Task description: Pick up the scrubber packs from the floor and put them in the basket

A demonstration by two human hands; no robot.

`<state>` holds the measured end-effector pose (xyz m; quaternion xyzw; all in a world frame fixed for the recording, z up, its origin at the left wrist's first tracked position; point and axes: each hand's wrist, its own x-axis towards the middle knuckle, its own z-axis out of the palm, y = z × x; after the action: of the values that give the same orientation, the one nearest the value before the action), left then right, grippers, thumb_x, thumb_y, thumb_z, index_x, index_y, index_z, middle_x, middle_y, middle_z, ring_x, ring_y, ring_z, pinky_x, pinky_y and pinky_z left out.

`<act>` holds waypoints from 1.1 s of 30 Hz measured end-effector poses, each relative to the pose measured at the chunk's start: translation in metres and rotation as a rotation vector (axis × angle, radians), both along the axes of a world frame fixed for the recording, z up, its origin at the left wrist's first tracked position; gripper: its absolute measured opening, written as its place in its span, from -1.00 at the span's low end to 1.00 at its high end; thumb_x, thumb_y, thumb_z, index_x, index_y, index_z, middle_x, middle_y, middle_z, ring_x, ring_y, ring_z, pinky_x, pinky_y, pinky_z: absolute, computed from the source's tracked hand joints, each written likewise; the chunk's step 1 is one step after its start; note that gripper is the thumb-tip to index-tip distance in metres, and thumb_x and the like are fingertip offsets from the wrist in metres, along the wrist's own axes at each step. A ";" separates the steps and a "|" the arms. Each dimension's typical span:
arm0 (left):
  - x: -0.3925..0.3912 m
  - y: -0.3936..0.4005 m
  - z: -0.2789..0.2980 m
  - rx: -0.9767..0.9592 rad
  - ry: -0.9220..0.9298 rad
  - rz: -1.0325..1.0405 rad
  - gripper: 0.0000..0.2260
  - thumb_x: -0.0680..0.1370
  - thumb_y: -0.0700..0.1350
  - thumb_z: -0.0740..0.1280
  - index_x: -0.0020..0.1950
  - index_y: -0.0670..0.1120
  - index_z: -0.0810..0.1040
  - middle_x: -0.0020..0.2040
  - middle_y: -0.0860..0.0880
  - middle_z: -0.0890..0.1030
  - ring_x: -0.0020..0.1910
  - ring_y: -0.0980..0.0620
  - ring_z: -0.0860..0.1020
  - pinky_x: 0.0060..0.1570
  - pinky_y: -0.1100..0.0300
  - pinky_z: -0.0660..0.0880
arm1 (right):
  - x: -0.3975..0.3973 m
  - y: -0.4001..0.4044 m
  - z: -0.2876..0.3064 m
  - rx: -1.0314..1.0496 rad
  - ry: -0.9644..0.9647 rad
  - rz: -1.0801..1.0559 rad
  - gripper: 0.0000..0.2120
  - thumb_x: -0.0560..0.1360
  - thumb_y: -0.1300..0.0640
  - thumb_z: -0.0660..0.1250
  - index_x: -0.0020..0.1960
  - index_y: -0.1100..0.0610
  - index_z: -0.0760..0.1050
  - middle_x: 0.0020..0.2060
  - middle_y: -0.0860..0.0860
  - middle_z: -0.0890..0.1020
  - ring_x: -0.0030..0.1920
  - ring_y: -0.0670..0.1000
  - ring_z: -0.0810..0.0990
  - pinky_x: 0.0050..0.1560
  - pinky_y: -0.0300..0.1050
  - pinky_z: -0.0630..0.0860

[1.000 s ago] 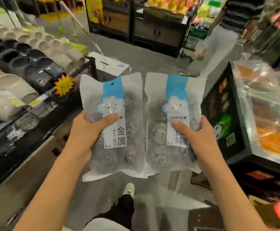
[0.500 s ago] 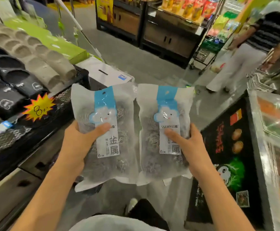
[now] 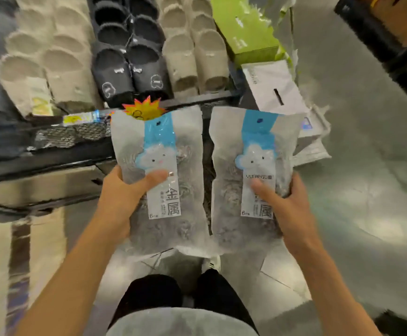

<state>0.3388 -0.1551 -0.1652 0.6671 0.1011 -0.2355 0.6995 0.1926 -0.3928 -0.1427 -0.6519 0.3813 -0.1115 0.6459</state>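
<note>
I hold two clear scrubber packs side by side, upright, each with a blue and white cloud label and steel scrubbers inside. My left hand (image 3: 122,197) grips the left scrubber pack (image 3: 158,183), thumb across its label. My right hand (image 3: 285,209) grips the right scrubber pack (image 3: 253,180) from its right side, thumb on the label. Both packs hang in front of a black wire basket edge (image 3: 197,99) that holds slippers. The basket's inside below the packs is hidden by them.
Rows of beige slippers (image 3: 192,47) and black slippers (image 3: 124,57) fill the display ahead. A green box (image 3: 248,27) and a white box (image 3: 275,88) sit to the right. Grey floor (image 3: 367,166) stretches right. A yellow star price tag (image 3: 144,109) hangs on the rail.
My view has swung left and down, from the aisle to the slipper display. Both hands still hold the packs, now closer to the display's front rail.
</note>
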 end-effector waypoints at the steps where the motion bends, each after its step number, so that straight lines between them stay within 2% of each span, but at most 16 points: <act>1: 0.002 0.000 -0.008 0.012 0.019 0.043 -0.41 0.27 -0.09 0.60 0.29 -0.09 0.61 0.06 -0.05 0.76 -0.01 -0.09 0.75 -0.06 -0.03 0.68 | 0.012 -0.007 -0.010 0.010 0.016 0.047 -0.39 0.28 -0.08 0.61 0.28 -0.02 0.52 0.09 -0.04 0.75 0.07 0.01 0.75 0.08 0.07 0.67; 4: 0.006 0.006 -0.034 0.062 0.057 0.163 -0.40 0.28 -0.09 0.59 0.32 -0.09 0.59 0.07 -0.02 0.76 -0.01 -0.04 0.75 -0.17 0.13 0.68 | 0.044 -0.018 -0.045 0.035 0.069 0.161 -0.44 0.34 -0.04 0.61 0.27 -0.04 0.51 0.09 -0.08 0.74 0.09 -0.02 0.74 0.12 0.08 0.67; 8: 0.015 0.009 -0.093 0.102 0.110 0.238 -0.51 0.26 -0.09 0.57 0.17 0.04 0.59 0.02 0.00 0.77 -0.04 -0.04 0.75 -0.10 0.03 0.68 | 0.078 -0.023 -0.112 0.041 0.108 0.234 -0.39 0.33 -0.04 0.59 0.33 -0.04 0.49 0.09 -0.15 0.73 0.09 -0.08 0.72 0.03 -0.09 0.67; 11: 0.023 0.005 -0.158 0.116 0.165 0.267 -0.39 0.21 -0.06 0.60 0.25 -0.03 0.59 0.06 -0.04 0.76 -0.03 -0.04 0.75 -0.09 0.02 0.69 | 0.095 -0.026 -0.176 0.055 0.137 0.256 -0.34 0.28 -0.05 0.56 0.34 -0.02 0.46 0.03 -0.23 0.72 0.03 -0.14 0.73 -0.08 -0.24 0.66; 13: 0.030 0.001 -0.207 0.138 0.201 0.281 -0.31 0.16 -0.03 0.61 0.28 -0.08 0.59 0.06 -0.05 0.76 -0.03 -0.05 0.75 -0.07 0.01 0.67 | 0.106 -0.030 -0.224 0.065 0.164 0.270 -0.38 0.27 -0.05 0.56 0.28 -0.03 0.46 0.00 -0.24 0.73 0.01 -0.13 0.74 -0.11 -0.24 0.66; 17: 0.045 -0.004 -0.313 0.158 0.222 0.303 -0.39 0.19 -0.06 0.59 0.24 -0.05 0.59 0.02 0.00 0.77 -0.03 -0.02 0.75 -0.10 0.06 0.68 | 0.125 -0.038 -0.327 0.036 0.213 0.287 -0.45 0.26 -0.07 0.56 0.18 -0.11 0.44 -0.03 -0.24 0.73 -0.01 -0.15 0.74 -0.10 -0.21 0.68; 19: 0.050 -0.005 -0.365 0.173 0.224 0.308 -0.38 0.20 -0.05 0.60 0.25 -0.06 0.60 0.01 0.02 0.77 -0.03 0.00 0.75 -0.10 0.09 0.67 | 0.134 -0.040 -0.383 0.002 0.220 0.287 -0.48 0.33 0.00 0.58 0.19 -0.10 0.42 -0.04 -0.22 0.73 -0.01 -0.20 0.72 -0.07 -0.25 0.66; 22: 0.058 -0.003 -0.436 0.179 0.227 0.294 -0.44 0.26 -0.10 0.59 0.25 -0.07 0.61 0.00 0.02 0.77 -0.05 0.01 0.75 -0.19 0.19 0.66 | 0.147 -0.039 -0.469 -0.001 0.248 0.283 -0.53 0.46 0.23 0.55 0.26 0.05 0.41 -0.05 -0.19 0.73 -0.07 -0.26 0.71 -0.13 -0.37 0.61; 24: 0.063 -0.002 -0.475 0.191 0.231 0.269 -0.45 0.27 -0.10 0.60 0.24 -0.07 0.60 0.02 0.01 0.77 -0.02 0.00 0.75 -0.17 0.16 0.67 | 0.155 -0.038 -0.521 -0.011 0.285 0.285 -0.48 0.46 0.21 0.57 0.32 0.14 0.41 0.00 -0.12 0.71 -0.08 -0.23 0.72 -0.08 -0.26 0.66; 26: 0.069 -0.003 -0.507 0.160 0.227 0.231 -0.43 0.31 -0.12 0.58 0.30 -0.12 0.58 0.06 -0.03 0.76 0.01 -0.03 0.75 -0.14 0.14 0.68 | 0.159 -0.040 -0.566 -0.027 0.326 0.298 -0.43 0.43 0.10 0.61 0.33 0.10 0.40 0.04 -0.09 0.71 0.00 -0.15 0.73 0.08 -0.02 0.70; 28: 0.074 -0.006 -0.534 0.137 0.235 0.215 -0.40 0.32 -0.12 0.58 0.34 -0.11 0.56 0.09 -0.05 0.75 0.04 -0.04 0.74 -0.11 0.11 0.69 | 0.163 -0.043 -0.607 -0.045 0.356 0.323 -0.38 0.39 0.03 0.64 0.32 0.04 0.41 0.09 -0.07 0.71 0.08 -0.07 0.73 0.14 0.10 0.68; 31: 0.076 -0.009 -0.561 0.113 0.254 0.215 -0.38 0.32 -0.12 0.59 0.37 -0.08 0.54 0.13 -0.04 0.74 0.08 -0.04 0.73 0.04 -0.01 0.68 | 0.168 -0.042 -0.651 -0.043 0.403 0.328 -0.40 0.42 0.12 0.62 0.36 0.04 0.42 0.11 -0.05 0.71 0.11 -0.03 0.72 0.16 0.11 0.67; 33: 0.075 -0.008 -0.572 0.109 0.261 0.209 -0.36 0.34 -0.11 0.59 0.39 -0.08 0.52 0.15 -0.05 0.73 0.10 -0.05 0.72 0.12 -0.08 0.65 | 0.170 -0.038 -0.672 -0.049 0.443 0.349 -0.41 0.45 0.15 0.59 0.38 0.06 0.39 0.13 -0.04 0.70 0.08 -0.05 0.71 0.06 -0.05 0.69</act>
<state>0.4141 -0.1636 -0.7376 0.6535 0.2723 -0.2404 0.6640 0.3625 -0.4310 -0.8143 -0.7315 0.3924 0.1375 0.5405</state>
